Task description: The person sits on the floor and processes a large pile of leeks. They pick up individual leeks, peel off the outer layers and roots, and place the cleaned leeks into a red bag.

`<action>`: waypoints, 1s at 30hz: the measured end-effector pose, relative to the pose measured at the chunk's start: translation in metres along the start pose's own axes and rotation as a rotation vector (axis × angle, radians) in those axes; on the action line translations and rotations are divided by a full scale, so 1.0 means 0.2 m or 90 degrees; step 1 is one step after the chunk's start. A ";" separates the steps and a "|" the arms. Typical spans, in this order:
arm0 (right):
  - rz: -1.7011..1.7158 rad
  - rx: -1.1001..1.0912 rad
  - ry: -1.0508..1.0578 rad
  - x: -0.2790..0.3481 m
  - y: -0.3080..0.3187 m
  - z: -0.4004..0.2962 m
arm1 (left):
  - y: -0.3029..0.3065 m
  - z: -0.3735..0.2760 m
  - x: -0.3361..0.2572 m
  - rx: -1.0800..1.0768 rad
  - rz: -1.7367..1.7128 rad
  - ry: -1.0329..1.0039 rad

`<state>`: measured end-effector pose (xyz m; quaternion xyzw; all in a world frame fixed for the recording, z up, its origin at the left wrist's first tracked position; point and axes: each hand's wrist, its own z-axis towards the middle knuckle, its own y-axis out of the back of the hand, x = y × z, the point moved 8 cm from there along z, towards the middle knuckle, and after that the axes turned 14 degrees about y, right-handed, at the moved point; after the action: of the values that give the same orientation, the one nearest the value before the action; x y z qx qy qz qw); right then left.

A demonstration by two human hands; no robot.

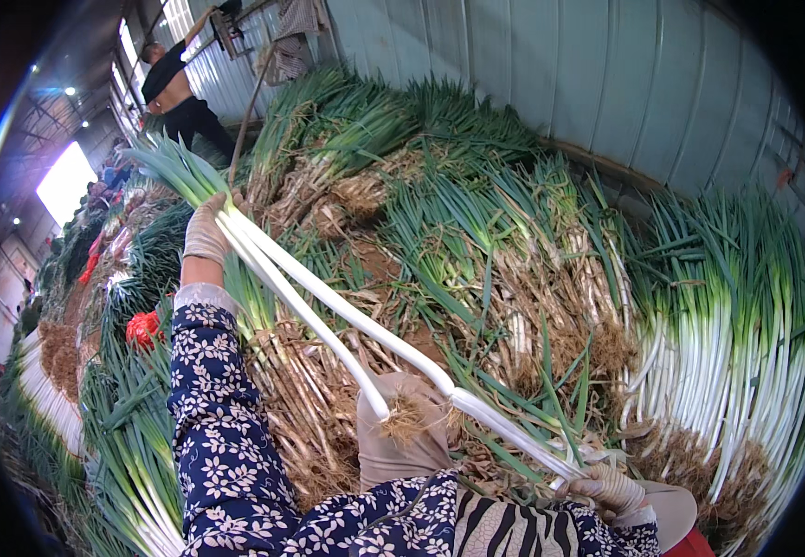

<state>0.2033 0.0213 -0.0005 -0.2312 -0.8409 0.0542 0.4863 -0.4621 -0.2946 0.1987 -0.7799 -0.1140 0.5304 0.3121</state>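
Note:
My left hand (pixel 206 226), in a pale glove, is raised at the upper left. It grips two long Welsh onions (pixel 312 289) where the white stalks meet the green leaves. Their stalks slant down to the right, and one root tuft (pixel 404 418) shows over my knee. Low on the right, my gloved right hand (pixel 607 486) is closed on the end of a pale strip of outer onion skin (pixel 513 432). That strip runs taut up to the root end of the longer stalk. Beneath the stalks lie unpeeled onions (pixel 305 397) with brown, dry skins.
Clean white onions (pixel 729 362) lie in a row on the right. More unpeeled bundles (pixel 548 278) spread ahead, below a metal wall (pixel 583 76). A red plastic bag (pixel 143 330) sits among onions on the left. Another person (pixel 179 90) stands at the back, one arm raised.

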 end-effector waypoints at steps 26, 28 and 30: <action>-1.017 -0.231 0.788 1.05 -0.56 -0.31 | -0.43 -0.44 0.77 0.211 -0.320 -0.024; -0.987 -0.256 0.653 0.99 -0.40 -0.32 | -0.65 -0.56 0.92 0.261 -0.191 0.019; -0.901 -0.301 0.544 0.91 -0.16 -0.31 | -0.76 -0.66 1.16 0.266 -0.100 0.113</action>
<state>0.1679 0.0645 0.1866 0.2520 -0.5212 -0.5300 0.6197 -0.2243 -0.1069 0.1489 -0.7308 -0.0340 0.4458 0.5158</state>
